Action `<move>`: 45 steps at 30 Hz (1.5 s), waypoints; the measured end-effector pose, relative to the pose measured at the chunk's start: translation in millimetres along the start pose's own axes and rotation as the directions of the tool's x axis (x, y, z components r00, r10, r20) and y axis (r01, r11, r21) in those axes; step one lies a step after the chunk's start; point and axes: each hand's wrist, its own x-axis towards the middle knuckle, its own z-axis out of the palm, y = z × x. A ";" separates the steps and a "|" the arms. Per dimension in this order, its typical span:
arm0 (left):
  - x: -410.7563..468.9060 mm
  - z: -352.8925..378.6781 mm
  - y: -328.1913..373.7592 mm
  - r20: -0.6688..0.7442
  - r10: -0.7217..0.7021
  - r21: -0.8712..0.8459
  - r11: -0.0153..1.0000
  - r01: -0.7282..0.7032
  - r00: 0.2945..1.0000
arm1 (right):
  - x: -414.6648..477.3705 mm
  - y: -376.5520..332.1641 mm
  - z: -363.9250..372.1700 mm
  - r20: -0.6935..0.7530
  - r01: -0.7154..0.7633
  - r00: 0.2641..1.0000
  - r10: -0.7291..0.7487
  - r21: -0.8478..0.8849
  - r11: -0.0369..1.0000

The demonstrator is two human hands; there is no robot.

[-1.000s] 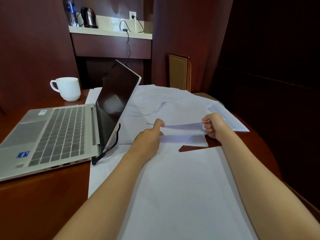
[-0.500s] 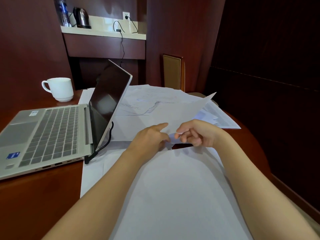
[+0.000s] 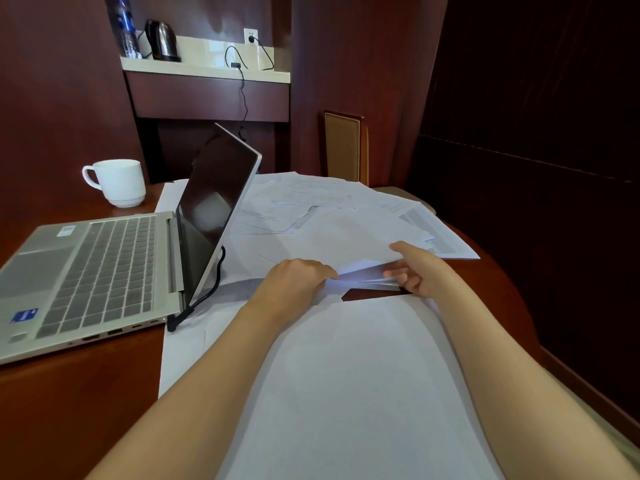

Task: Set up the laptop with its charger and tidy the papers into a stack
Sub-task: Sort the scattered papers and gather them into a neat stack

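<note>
Bench [image 3: 69, 410] of dark red wood, seen over my two bare forearms. My left hand [image 3: 298, 278] lies knuckles up, its grip narrow: the fingertips pinch the near left edge of a few raised sheets [image 3: 363, 268]. My right hand [image 3: 420, 268] grips the same sheets at their right end, thumb on top and fingers curled beneath, so that this near edge stands lifted off the bench.

Beyond them the loose papers [image 3: 311, 202] lie fanned and overlapping, unstacked, from behind the laptop screen to the bench's right rim. A printed page [image 3: 446, 240] sticks out at the right. A large blank sheet [image 3: 346, 375] lies nearest me, under and between my forearms. A small wedge of bare wood shows between it and the held sheets.

The laptop [image 3: 104, 268] stands open at the left, screen dark, just beside the papers. A black charger cable [image 3: 213, 289] is plugged in at its corner by the hinge and loops up behind the screen. A white mug [image 3: 117, 181] stands behind the laptop.

On the wall shelf [image 3: 207, 69] stand a kettle [image 3: 161, 41] and a bottle [image 3: 124, 29]. A cord [image 3: 242, 84] hangs from the wall socket [image 3: 250, 37] there; whether it is the same cable I cannot tell. A chair back [image 3: 344, 147] rises beyond the papers.
</note>
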 end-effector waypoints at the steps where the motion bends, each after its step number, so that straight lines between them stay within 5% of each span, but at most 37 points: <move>1: -0.5 -1.1 0.4 0.005 -0.002 -0.014 1.000 0.002 1.000 | 2.6 2.2 -2.0 -0.063 0.014 0.998 -0.016 -0.031 0.999; 5: 3.3 -8.8 8.2 -0.068 0.108 0.055 0.993 -0.104 0.992 | 2.6 4.8 -1.2 -0.188 0.058 0.979 -0.082 -0.128 0.990; 11: 8.8 -14.3 19.7 -0.125 0.234 0.278 0.941 -0.192 0.964 | -1.0 -3.2 2.9 -0.307 0.103 0.945 -0.110 -0.039 0.994; 18: 12.9 -5.1 16.6 -0.190 0.313 0.386 0.895 -0.223 0.930 | -29.3 -14.4 21.8 0.166 0.093 0.984 -0.056 -0.224 0.970; 23: 11.9 -12.3 22.2 -0.089 0.195 0.428 0.893 -0.139 0.977 | -31.3 -13.2 31.7 0.270 0.069 0.963 -0.024 -0.156 0.985; 27: 9.4 -16.3 20.7 -0.166 0.127 0.473 0.880 -0.034 0.978 | -13.7 -8.0 19.6 -0.003 0.074 0.997 -0.074 -0.058 0.996; 32: 11.8 -13.4 19.3 -0.197 0.198 0.504 0.860 -0.074 0.960 | 5.7 5.0 0.1 -0.352 0.080 0.929 -0.112 -0.104 0.991; 38: 12.2 -4.6 12.7 -0.129 0.155 0.472 0.878 -0.077 0.979 | 5.2 4.1 -1.1 -0.255 0.063 0.964 -0.071 -0.041 0.997; 45: 11.4 -6.0 12.4 -0.204 0.111 0.368 0.929 -0.028 0.973 | -13.6 -1.5 3.3 -0.057 0.113 0.992 -0.116 -0.059 0.992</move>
